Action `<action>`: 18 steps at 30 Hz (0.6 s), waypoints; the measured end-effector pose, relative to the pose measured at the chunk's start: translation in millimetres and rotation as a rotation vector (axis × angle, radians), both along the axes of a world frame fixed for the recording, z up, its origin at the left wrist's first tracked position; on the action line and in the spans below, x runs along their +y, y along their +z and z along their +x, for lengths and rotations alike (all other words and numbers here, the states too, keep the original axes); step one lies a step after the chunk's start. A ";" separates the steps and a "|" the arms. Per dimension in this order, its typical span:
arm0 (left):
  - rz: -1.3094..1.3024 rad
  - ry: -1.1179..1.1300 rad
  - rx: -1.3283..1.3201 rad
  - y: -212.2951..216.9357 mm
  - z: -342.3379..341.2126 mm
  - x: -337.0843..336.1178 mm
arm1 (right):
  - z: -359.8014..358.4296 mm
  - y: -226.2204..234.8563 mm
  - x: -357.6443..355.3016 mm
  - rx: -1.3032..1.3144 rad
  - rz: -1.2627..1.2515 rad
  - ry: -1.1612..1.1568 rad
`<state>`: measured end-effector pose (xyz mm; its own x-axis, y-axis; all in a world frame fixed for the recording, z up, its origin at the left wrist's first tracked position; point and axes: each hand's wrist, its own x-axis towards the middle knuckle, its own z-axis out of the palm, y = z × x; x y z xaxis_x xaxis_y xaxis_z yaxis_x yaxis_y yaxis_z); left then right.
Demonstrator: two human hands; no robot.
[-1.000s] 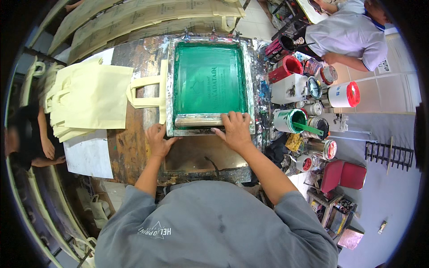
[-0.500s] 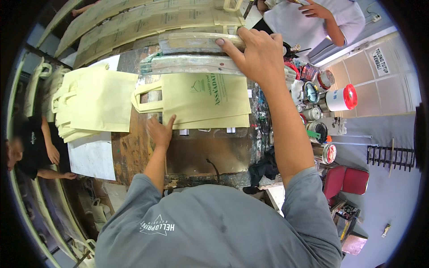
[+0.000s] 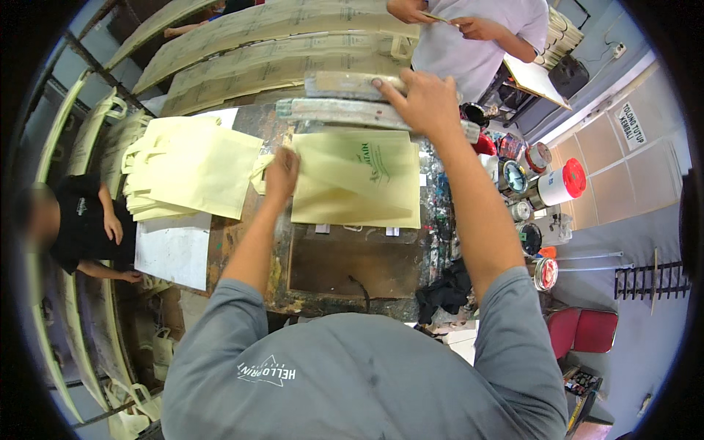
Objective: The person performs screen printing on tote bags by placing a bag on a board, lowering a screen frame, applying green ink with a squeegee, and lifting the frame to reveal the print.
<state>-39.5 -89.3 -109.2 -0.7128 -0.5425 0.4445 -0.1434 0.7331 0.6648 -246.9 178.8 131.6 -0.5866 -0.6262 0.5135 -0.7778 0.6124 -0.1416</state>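
Observation:
My left hand is closed on the handle end of a pale yellow tote bag, at the bag's left side. The bag bears a green print at its upper right and looks bowed and slightly blurred. Beyond it, a stained printing screen frame stands tipped up, seen nearly edge-on. My right hand grips the upper bar of this frame at its right part, thumb on the near side. Left of my left hand lies a fanned pile of plain yellow tote bags.
The stained work table holds a white sheet at left. Paint cans and tubs crowd the right edge, near a black cloth. Racks of printed bags stand behind. One person is across, another at left.
My left hand has moved from the bag's near edge up to its handle end and closed on it. The bag now bows. My right hand stays on the raised frame; the view has shifted.

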 end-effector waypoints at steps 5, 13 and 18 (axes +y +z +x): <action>0.396 -0.029 0.020 71.4 76.9 -97.3 | 5.6 -14.1 6.2 0.061 -0.062 0.030; -0.249 0.598 -0.156 62.5 191.7 -211.2 | -4.5 -10.3 3.2 0.089 -0.048 -0.008; -0.122 -0.468 -0.622 9.5 34.9 145.8 | -21.1 9.4 -3.2 0.026 -0.005 -0.003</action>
<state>-4.6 56.5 -99.7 -0.9924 -0.0975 -0.0744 -0.1213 0.8716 0.4749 -268.1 175.6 141.0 -0.5746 -0.6221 0.5317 -0.7795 0.6140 -0.1240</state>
